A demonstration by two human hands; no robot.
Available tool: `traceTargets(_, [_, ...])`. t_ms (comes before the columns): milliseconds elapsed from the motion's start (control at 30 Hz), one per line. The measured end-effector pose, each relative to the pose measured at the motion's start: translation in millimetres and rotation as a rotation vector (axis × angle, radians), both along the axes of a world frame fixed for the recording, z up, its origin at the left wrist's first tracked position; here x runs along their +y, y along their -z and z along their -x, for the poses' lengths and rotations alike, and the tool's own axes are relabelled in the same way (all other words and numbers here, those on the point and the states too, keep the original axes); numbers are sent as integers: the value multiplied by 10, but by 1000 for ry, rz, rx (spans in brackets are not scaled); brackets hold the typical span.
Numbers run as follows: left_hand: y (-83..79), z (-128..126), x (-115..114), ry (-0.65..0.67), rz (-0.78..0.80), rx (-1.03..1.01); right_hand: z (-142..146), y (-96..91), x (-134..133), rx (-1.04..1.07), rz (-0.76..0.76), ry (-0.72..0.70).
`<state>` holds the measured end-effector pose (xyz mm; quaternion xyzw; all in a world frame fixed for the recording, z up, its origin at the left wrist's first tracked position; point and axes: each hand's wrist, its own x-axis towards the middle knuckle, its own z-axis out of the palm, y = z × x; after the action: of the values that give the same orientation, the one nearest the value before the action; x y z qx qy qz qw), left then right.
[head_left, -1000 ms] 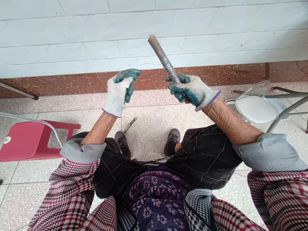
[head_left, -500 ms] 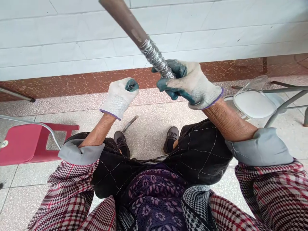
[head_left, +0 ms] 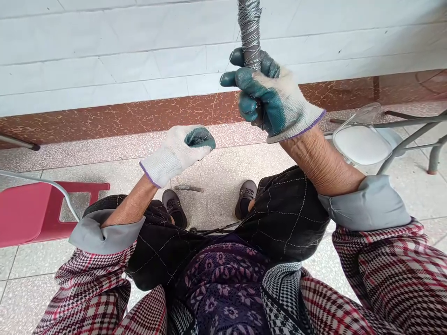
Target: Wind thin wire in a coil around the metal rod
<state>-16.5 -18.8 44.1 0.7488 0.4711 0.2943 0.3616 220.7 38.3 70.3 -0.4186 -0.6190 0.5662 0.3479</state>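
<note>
My right hand, in a white glove with green coated palm and fingers, grips a brown stick wound with silvery wire. The stick stands nearly upright, its top beyond the upper edge of the view. A thin wire runs down from near this hand towards my left hand. That gloved hand is closed, lower and to the left, with fingers curled round the wire. Below it, between my shoes, is a short stick wrapped in wire; whether it hangs or rests on the floor I cannot tell.
A white tiled wall with a reddish-brown base strip stands ahead. At left is a red plastic stool with a metal tube across it. A metal-framed chair and grey table legs stand at right.
The wire-wound stick in my right hand has swung from a leftward slant to nearly upright, and risen. My left hand has moved right and slightly down. The short stick below has turned nearly level.
</note>
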Motion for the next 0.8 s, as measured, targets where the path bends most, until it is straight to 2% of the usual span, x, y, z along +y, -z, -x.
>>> traceTargets(100, [2,4,-9,-7,6,-43,-88,48,39,-70,29,-208])
traceTargets(167, [14,5,-15,-34,14,-49,-156,66,64,-112,-7,-259])
traceTargets(233, [41,12,-13,-49,-20,-69,-218,61,80,-113,-96,-176])
traceTargets(333, [99,35,6,-67,-122,-74,-282,23,85,-64,-209,147])
traceTargets(433, [137,54,18,-87,-218,-31,-315,-10,88,-96,-150,351])
traceTargets(600, [143,20,-4,-35,-256,171,-333,48,181,-165,-80,471])
traceTargets(700, [168,6,1,2,-269,295,-355,159,303,-289,-100,428])
traceTargets(800, [199,40,23,33,-263,324,-397,276,428,-410,-151,440])
